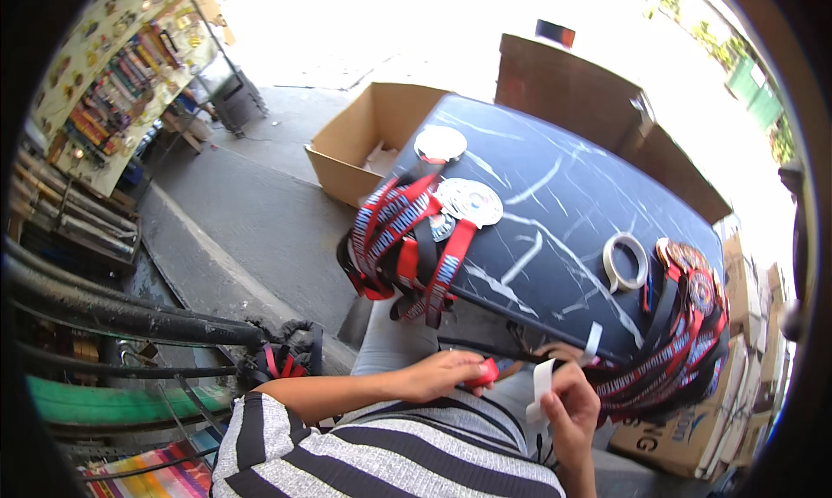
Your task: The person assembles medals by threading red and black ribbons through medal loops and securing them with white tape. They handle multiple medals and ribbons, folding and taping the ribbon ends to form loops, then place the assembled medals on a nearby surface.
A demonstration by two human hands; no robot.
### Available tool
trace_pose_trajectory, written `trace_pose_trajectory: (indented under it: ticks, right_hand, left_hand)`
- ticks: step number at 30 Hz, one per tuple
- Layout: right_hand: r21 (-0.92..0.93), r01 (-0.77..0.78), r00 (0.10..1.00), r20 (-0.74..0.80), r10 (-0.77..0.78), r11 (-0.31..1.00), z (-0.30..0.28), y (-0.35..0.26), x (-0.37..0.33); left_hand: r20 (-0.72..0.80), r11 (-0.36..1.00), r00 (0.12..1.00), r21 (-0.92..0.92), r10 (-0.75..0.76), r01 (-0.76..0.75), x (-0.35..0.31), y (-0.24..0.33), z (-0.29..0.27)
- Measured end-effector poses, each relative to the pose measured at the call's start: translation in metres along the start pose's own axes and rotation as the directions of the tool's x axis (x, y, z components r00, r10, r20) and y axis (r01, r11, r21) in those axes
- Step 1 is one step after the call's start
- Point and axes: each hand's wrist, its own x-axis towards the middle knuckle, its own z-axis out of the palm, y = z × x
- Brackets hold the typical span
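Left hand: the left hand reaches across from the striped sleeve, fingers curled together and pinching a small red piece that pokes out past the fingertips; what the piece is cannot be told.
Right hand: the right hand is raised just beside the left, thumb and fingers pressed on a strip of white tape that stands upright from its grip.
Red piece: between the two hands, low in front of the near edge of the worktop, close to the tape strip.
Second tape strip: another short white strip sticks up at the near edge of the worktop, just above the right hand.
Worktop: dark, marbled with white veins, tilted away in the fisheye view.
Tape roll: a pale masking tape roll lies flat on the worktop, near its right end.
Left medal pile: silver medals lie on the worktop, their red, black and white ribbons hanging over its left edge.
Right medal pile: bronze-coloured medals with similar ribbons drape over the right corner, just beside the tape roll.
Cardboard box: an open box stands on the ground beyond the worktop's left end.
Lower boxes: printed cartons sit beneath the right medal pile.
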Motion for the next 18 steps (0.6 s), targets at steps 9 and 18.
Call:
trace_pose_trajectory:
  ticks: [9,18]
  right_hand:
    - [0.108,-0.139,0.981,0.150,0.122,0.984,0.010,0.028,0.000]
    - [0.234,-0.168,0.984,-0.015,0.176,0.958,0.025,0.043,-0.002]
  left_hand:
    - [0.053,0.996,0.996,-0.048,0.076,-0.073,-0.008,0.031,0.013]
    - [-0.022,0.997,0.998,-0.057,0.052,-0.054,-0.003,0.038,0.023]
